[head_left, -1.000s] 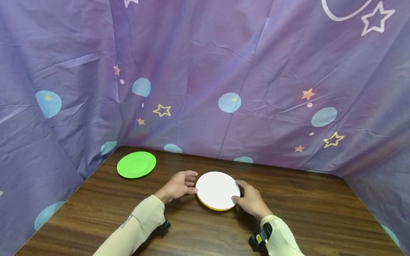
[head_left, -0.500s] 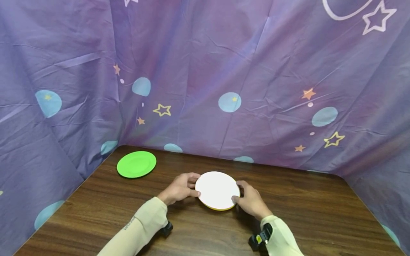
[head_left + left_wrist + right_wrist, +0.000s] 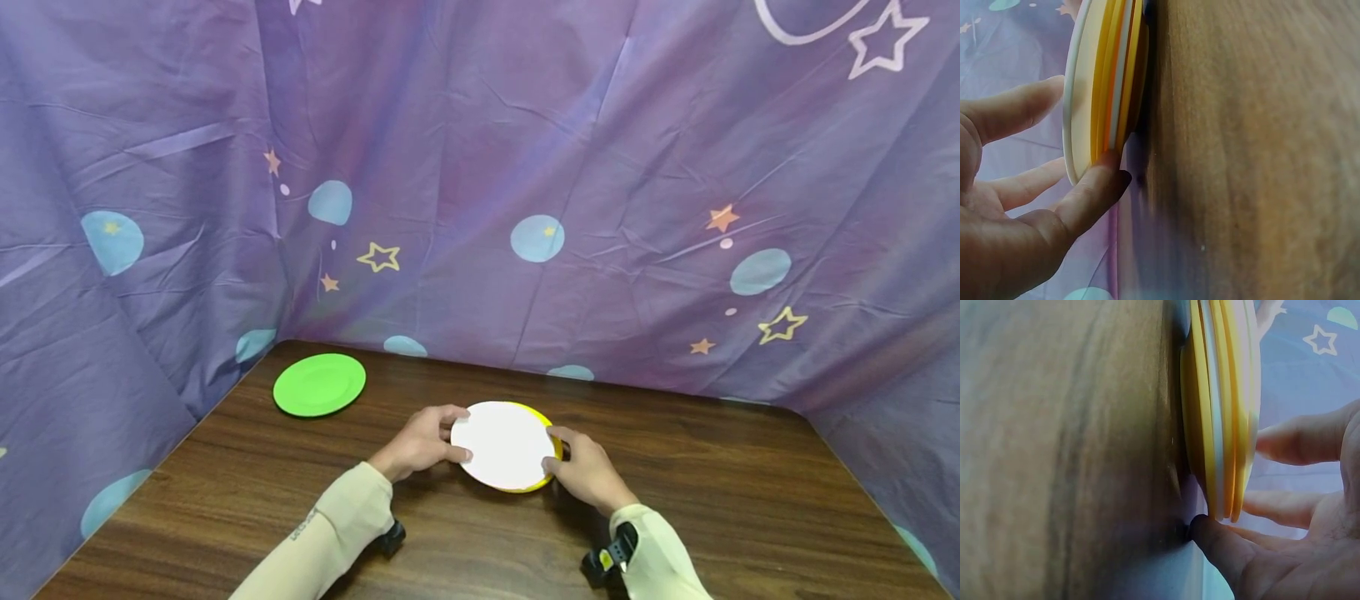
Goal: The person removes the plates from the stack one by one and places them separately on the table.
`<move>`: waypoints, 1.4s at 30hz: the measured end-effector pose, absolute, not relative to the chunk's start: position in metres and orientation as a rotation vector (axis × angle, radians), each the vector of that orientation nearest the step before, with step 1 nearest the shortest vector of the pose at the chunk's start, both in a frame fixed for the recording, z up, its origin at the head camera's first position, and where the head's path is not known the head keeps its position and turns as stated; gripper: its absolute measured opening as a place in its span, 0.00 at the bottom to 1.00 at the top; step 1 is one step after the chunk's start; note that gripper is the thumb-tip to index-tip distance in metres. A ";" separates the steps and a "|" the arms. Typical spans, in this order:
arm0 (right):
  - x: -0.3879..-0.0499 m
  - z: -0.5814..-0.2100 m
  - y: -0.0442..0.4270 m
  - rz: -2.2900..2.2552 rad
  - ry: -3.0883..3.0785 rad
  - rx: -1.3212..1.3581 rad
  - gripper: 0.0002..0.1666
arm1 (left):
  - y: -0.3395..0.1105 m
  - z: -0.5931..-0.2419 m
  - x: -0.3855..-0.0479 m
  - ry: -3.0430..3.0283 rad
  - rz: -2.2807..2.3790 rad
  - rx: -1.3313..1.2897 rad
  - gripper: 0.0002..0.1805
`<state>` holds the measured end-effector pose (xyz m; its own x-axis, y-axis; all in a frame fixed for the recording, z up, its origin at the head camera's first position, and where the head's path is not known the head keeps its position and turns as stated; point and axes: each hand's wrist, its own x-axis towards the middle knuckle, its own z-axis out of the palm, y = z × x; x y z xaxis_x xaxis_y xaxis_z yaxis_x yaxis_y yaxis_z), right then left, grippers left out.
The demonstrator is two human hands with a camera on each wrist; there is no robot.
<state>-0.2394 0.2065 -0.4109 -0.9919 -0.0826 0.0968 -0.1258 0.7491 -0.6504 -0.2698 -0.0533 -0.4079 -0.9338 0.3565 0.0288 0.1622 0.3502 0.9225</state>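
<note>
Pinching the glare-washed white plate (image 3: 498, 445) by its left rim in the left hand (image 3: 422, 438), curving the right hand (image 3: 590, 468) round the right edge of the mostly hidden yellow-and-white plate stack (image 3: 1227, 419) beneath, on the wooden table (image 3: 480, 546), right of the far-left green plate (image 3: 320, 385), with pale sleeves (image 3: 318, 529) running out of view.

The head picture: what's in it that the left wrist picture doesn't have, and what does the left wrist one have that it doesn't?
Only the head picture shows the green plate, off by itself on the table, and the cream sleeves.

Only the left wrist picture shows the plate stack from the side, with a thin white stripe low down between yellow edges.

Both show the white plate on top, yellow underneath it, the left grip at the edge, the wooden tabletop and the purple curtain.
</note>
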 end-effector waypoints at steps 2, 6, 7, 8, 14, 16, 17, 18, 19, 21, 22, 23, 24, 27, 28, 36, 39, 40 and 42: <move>-0.239 -0.411 0.207 1.071 -2.865 0.184 0.31 | -0.053 -0.408 -0.270 2.438 1.629 0.475 0.35; -0.238 -0.413 0.207 1.074 -2.850 0.194 0.29 | -0.054 -0.409 -0.270 2.462 1.617 0.480 0.35; -0.238 -0.413 0.207 1.077 -2.851 0.194 0.28 | -0.054 -0.410 -0.270 2.470 1.611 0.477 0.35; -0.238 -0.413 0.207 1.079 -2.853 0.197 0.28 | -0.054 -0.410 -0.270 2.478 1.608 0.477 0.35; -0.238 -0.412 0.205 1.081 -2.856 0.198 0.26 | -0.055 -0.409 -0.270 2.539 1.583 0.486 0.34; -0.237 -0.412 0.205 1.091 -2.856 0.195 0.25 | -0.056 -0.410 -0.270 2.541 1.582 0.481 0.34; -0.237 -0.411 0.204 1.098 -2.856 0.195 0.25 | -0.056 -0.410 -0.270 2.538 1.584 0.476 0.34; -0.236 -0.411 0.204 1.107 -2.857 0.193 0.25 | -0.056 -0.410 -0.270 2.532 1.586 0.468 0.34; -0.236 -0.411 0.204 1.112 -2.858 0.196 0.25 | -0.056 -0.411 -0.270 2.525 1.589 0.460 0.35; -0.235 -0.411 0.204 1.122 -2.864 0.191 0.25 | -0.057 -0.411 -0.270 2.513 1.590 0.443 0.34; -0.235 -0.410 0.204 1.125 -2.866 0.188 0.26 | -0.057 -0.411 -0.270 2.510 1.589 0.439 0.34; -0.235 -0.410 0.204 1.124 -2.867 0.189 0.26 | -0.057 -0.411 -0.270 2.512 1.585 0.437 0.33; -0.235 -0.410 0.204 1.120 -2.867 0.191 0.27 | -0.058 -0.411 -0.271 2.515 1.582 0.436 0.33; -0.236 -0.411 0.205 1.106 -2.864 0.205 0.28 | -0.059 -0.411 -0.271 2.516 1.583 0.433 0.32; -0.236 -0.411 0.205 1.103 -2.861 0.207 0.29 | -0.059 -0.411 -0.271 2.520 1.581 0.435 0.32; -0.240 -0.415 0.208 1.088 -2.851 0.232 0.29 | -0.067 -0.411 -0.273 2.509 1.609 0.432 0.31; -0.240 -0.415 0.209 1.083 -2.854 0.231 0.29 | -0.070 -0.411 -0.275 2.493 1.646 0.426 0.31; -0.240 -0.415 0.209 1.078 -2.854 0.232 0.29 | -0.071 -0.412 -0.276 2.483 1.665 0.418 0.32; -0.240 -0.415 0.210 1.072 -2.850 0.225 0.29 | -0.072 -0.413 -0.277 2.461 1.703 0.390 0.32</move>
